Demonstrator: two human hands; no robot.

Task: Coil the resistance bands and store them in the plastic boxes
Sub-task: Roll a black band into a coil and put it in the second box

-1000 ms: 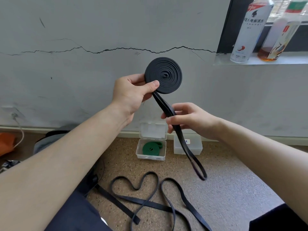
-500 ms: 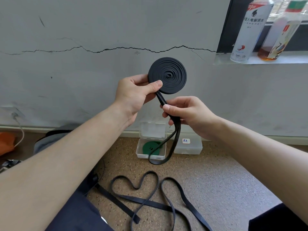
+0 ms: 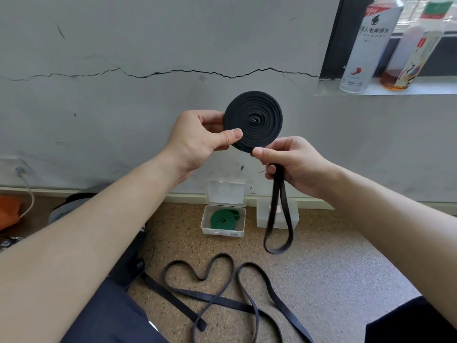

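Observation:
A black resistance band wound into a flat spiral coil (image 3: 253, 121) is held up in front of the wall. My left hand (image 3: 197, 138) pinches the coil's left edge between thumb and fingers. My right hand (image 3: 294, 163) grips the band's loose tail just under the coil; the tail hangs as a short loop (image 3: 278, 219). On the floor by the wall stands an open clear plastic box (image 3: 223, 231) holding a coiled green band (image 3: 222, 219), its lid up. A second plastic box (image 3: 294, 217), closed, stands to its right.
Another black band (image 3: 222, 293) lies uncoiled in loops on the speckled floor in front of me. Two bottles (image 3: 368, 43) stand on a sill at upper right. An orange thing and a white cable (image 3: 27, 194) lie at far left.
My right hand has slid up the tail to just below the coil. The coil has grown and the hanging loop has shortened and swung right.

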